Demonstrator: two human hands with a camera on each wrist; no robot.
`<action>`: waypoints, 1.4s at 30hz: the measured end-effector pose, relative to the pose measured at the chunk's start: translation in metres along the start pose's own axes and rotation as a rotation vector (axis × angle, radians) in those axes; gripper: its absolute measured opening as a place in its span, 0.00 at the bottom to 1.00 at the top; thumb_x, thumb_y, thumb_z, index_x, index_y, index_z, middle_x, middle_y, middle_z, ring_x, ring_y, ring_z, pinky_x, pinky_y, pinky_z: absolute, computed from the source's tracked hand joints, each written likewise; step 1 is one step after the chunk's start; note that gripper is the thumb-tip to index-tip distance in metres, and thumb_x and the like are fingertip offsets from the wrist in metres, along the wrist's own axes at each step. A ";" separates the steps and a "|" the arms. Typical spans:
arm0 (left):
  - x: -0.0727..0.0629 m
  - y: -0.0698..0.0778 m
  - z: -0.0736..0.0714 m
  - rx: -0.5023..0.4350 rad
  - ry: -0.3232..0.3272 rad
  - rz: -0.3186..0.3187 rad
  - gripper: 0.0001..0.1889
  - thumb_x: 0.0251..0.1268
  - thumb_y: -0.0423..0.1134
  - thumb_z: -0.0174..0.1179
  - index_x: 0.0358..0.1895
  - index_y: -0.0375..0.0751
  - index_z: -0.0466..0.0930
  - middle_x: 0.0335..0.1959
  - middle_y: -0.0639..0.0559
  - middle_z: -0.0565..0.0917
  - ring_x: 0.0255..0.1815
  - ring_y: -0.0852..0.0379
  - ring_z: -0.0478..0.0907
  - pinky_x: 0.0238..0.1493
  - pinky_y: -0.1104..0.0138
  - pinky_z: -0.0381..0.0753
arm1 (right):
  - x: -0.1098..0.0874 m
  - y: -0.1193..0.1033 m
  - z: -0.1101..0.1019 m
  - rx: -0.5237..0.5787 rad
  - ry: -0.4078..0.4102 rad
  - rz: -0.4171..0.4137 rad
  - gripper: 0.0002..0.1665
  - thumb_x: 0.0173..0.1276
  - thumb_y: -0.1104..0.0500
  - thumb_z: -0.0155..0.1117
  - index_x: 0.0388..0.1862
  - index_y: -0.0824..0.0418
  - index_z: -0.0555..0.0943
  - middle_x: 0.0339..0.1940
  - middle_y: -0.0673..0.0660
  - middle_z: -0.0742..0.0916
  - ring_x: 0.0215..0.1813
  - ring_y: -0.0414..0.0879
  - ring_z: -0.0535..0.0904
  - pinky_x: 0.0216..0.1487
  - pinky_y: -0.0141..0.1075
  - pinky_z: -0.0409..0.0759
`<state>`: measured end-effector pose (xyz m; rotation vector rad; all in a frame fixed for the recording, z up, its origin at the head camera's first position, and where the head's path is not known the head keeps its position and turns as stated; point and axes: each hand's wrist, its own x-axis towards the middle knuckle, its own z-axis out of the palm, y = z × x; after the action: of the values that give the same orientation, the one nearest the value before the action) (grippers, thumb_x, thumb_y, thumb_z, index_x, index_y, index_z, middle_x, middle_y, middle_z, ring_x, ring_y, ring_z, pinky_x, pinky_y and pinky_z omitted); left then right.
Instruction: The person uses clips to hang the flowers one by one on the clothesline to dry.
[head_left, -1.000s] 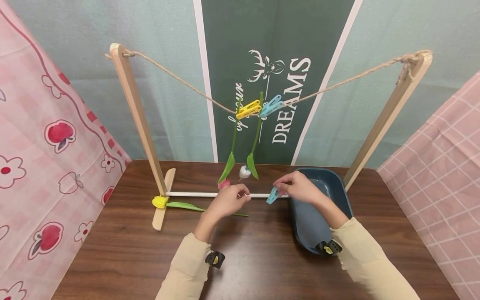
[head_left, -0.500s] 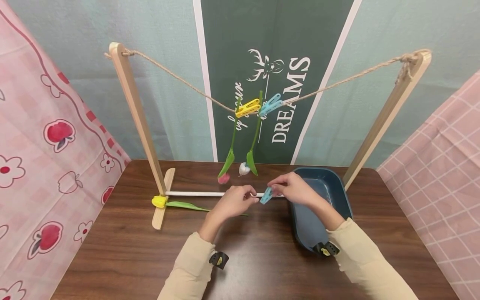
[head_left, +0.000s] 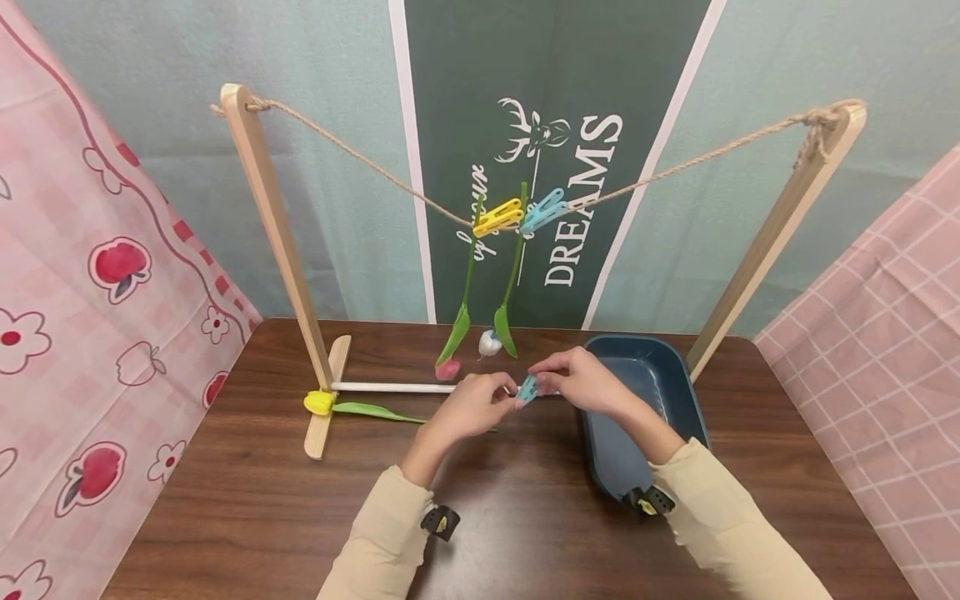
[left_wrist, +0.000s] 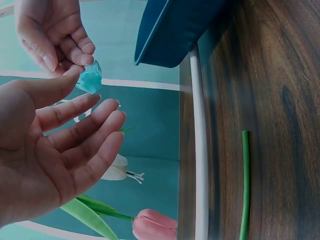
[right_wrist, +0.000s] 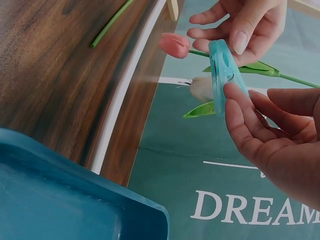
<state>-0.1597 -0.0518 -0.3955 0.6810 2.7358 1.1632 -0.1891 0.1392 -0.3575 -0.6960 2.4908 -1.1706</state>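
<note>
While pinching the light-blue clothespin (head_left: 528,388) in the right hand (head_left: 588,381), aiming its free end straight across at the left hand (head_left: 471,405), just beside. Running its long axis from right fingertips towards left ones, slanting down and nearer the body in the head view. Right closest, and with the only sure hold! Over on the left, loosely spread, with thumb and forefinger flanking that free end; touching or merely hovering, cannot tell. Down on the wood-grain table (head_left: 495,542), lying flat: yellow tulip (head_left: 318,404), with stem tip just past the left wrist. Beneath the right forearm: dark-blue basin (head_left: 618,450). Farther off, above the white crossbar (head_left: 390,387), hanging head-down from the sagging rope (head_left: 352,157): pink tulip (head_left: 447,368) by a yellow clothespin (head_left: 497,217), white tulip (head_left: 490,343) by another blue clothespin (head_left: 545,211).
</note>
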 end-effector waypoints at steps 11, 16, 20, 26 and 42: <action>-0.001 -0.001 0.002 0.001 -0.003 -0.001 0.06 0.59 0.37 0.60 0.35 0.37 0.78 0.23 0.51 0.78 0.21 0.63 0.71 0.23 0.72 0.70 | -0.001 0.003 0.001 0.039 -0.010 0.004 0.11 0.60 0.70 0.60 0.42 0.74 0.80 0.31 0.61 0.85 0.29 0.43 0.81 0.33 0.36 0.79; -0.001 0.000 0.002 0.027 0.015 -0.002 0.07 0.60 0.37 0.60 0.35 0.37 0.79 0.23 0.53 0.78 0.20 0.63 0.70 0.24 0.73 0.70 | -0.001 0.003 0.001 0.056 -0.018 0.003 0.12 0.61 0.69 0.60 0.43 0.74 0.79 0.32 0.61 0.85 0.30 0.44 0.81 0.34 0.36 0.79; -0.001 -0.001 0.002 0.051 0.032 0.007 0.07 0.60 0.36 0.60 0.35 0.36 0.79 0.21 0.54 0.77 0.20 0.64 0.69 0.23 0.73 0.69 | -0.001 0.003 0.001 0.071 -0.022 0.000 0.13 0.62 0.69 0.59 0.45 0.75 0.78 0.33 0.62 0.84 0.30 0.45 0.80 0.34 0.37 0.80; -0.003 -0.002 0.000 0.031 0.028 0.003 0.06 0.60 0.35 0.59 0.36 0.34 0.79 0.21 0.53 0.77 0.19 0.63 0.68 0.22 0.73 0.68 | -0.001 0.006 0.001 0.075 -0.010 -0.005 0.13 0.63 0.69 0.58 0.45 0.75 0.77 0.33 0.62 0.84 0.30 0.44 0.80 0.33 0.35 0.80; -0.003 -0.002 -0.005 0.021 0.007 -0.015 0.05 0.61 0.33 0.57 0.36 0.34 0.79 0.22 0.52 0.77 0.19 0.64 0.67 0.22 0.72 0.67 | -0.001 0.013 0.002 0.005 -0.033 -0.031 0.14 0.59 0.72 0.57 0.46 0.73 0.77 0.26 0.56 0.81 0.26 0.46 0.76 0.25 0.34 0.74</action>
<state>-0.1588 -0.0577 -0.3931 0.6590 2.7580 1.1375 -0.1911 0.1452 -0.3688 -0.7487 2.4572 -1.1659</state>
